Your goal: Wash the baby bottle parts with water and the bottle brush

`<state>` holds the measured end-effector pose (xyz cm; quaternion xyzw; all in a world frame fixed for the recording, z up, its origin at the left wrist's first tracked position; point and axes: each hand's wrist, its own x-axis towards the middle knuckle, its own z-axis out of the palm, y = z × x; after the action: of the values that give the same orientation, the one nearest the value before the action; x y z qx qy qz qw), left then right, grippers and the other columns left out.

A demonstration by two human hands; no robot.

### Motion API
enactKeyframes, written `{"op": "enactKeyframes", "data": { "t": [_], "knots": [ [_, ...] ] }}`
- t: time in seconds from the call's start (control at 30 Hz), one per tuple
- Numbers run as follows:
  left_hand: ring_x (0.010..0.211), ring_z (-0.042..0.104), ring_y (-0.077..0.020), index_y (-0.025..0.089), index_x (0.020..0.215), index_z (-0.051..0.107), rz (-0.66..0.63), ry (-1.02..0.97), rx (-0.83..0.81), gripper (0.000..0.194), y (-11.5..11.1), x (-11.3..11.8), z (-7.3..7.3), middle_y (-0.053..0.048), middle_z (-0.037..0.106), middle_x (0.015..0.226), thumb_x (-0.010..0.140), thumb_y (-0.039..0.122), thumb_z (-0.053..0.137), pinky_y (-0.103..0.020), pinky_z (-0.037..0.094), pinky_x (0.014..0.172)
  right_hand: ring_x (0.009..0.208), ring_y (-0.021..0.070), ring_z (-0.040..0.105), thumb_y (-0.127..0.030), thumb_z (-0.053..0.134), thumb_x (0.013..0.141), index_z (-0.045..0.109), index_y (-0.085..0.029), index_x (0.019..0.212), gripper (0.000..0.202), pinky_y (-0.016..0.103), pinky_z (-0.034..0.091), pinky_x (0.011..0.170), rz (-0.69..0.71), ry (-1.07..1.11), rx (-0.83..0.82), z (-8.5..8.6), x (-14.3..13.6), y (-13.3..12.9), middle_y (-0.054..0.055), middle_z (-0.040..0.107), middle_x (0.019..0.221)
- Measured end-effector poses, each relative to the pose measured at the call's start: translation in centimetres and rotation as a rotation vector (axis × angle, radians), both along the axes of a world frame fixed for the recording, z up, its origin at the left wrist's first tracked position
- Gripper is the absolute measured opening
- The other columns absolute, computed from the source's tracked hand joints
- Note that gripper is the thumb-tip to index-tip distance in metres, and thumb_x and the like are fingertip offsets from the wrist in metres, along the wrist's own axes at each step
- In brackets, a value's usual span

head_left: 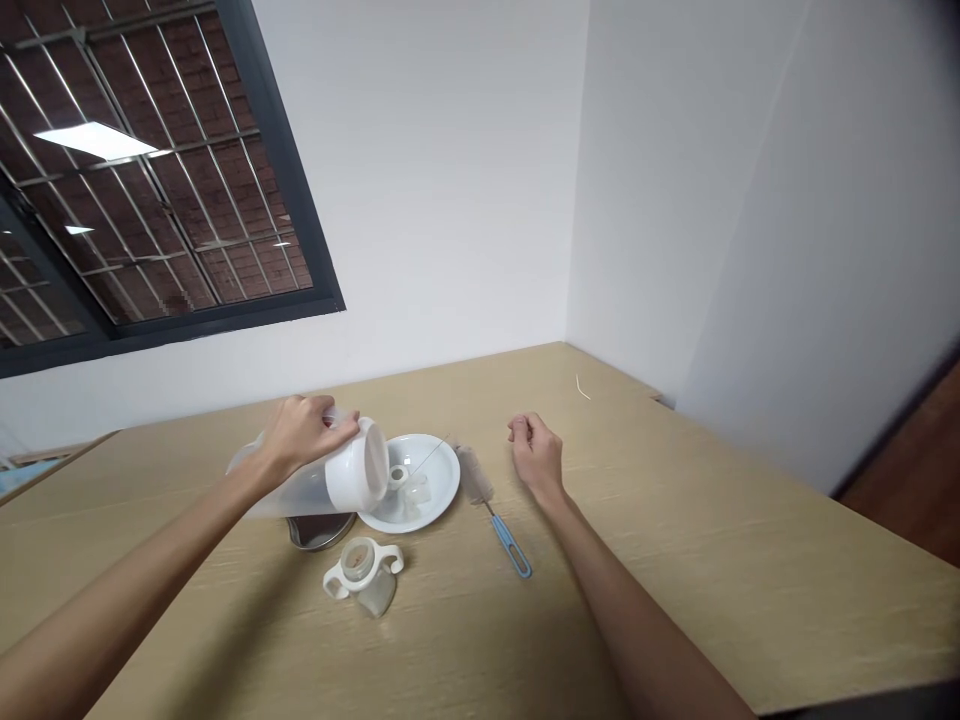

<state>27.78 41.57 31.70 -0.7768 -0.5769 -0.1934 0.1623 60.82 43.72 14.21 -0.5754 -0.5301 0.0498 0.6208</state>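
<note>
Two sets of fingers, both mine, reach over a wooden table point(645, 560) bearing several vessels and cleaning pieces. My left fingers point(343, 431) are wrapped around the upper side of a translucent pitcher point(304, 492), which lies tilted almost level above the table, left of centre, its round white lid point(358, 468) turned toward the dish. The pitcher's wall is frosted and colourless, greyer along the lower side; whether it contains liquid I cannot tell. My right fingers point(519, 428) are curled into a loose fist, well apart from the pitcher.

Containers and contents: a shallow white dish point(448, 503), partly covered by the lid in this view, holds a small white ring point(398, 475) and a clear, milky piece point(415, 490); a thin rod point(431, 456) slants out over its far rim. Below the pitcher, a dark round container point(322, 532) with a metallic edge is largely hidden, its inside brownish. Nearest me, a small clear bottle point(376, 598) stands upright, uncapped, within a white two-handled collar point(391, 556); a tan tone shows through its mouth.

Right of the dish, a bristle brush point(475, 475) lies with its blue looped handle point(512, 548) toward me; farther off rests a bent white strip point(580, 388)
</note>
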Motion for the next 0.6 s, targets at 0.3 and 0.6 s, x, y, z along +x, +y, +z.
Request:
{"op": "enactKeyframes", "data": {
  "t": [0.3, 0.6],
  "knots": [
    [0.046, 0.04, -0.0144, 0.02, 0.051, 0.047, -0.139, -0.073, 0.003, 0.048, 0.9, 5.1, 0.1, -0.002, 0.048, 0.045, 0.08, 0.059, 0.052, -0.03, 0.025, 0.052, 0.062, 0.0192, 0.059, -0.045, 0.035, 0.095, 0.055, -0.022, 0.075, 0.036, 0.029, 0.041, 0.064, -0.016, -0.016, 0.004, 0.2, 0.0, -0.2, 0.003, 0.063, 0.065],
    [0.053, 0.053, -0.0203, 0.018, 0.059, 0.058, -0.118, -0.009, 0.023, 0.051, 4.2, 7.2, 0.3, -0.008, 0.06, 0.054, 0.082, 0.063, 0.048, -0.03, 0.027, 0.053, 0.052, 0.016, 0.042, -0.037, 0.038, 0.089, 0.039, -0.026, 0.061, 0.03, 0.029, 0.03, 0.056, -0.107, -0.065, 0.02, 0.0, 0.3, 0.2, -0.002, 0.046, 0.053]
  ]
}}
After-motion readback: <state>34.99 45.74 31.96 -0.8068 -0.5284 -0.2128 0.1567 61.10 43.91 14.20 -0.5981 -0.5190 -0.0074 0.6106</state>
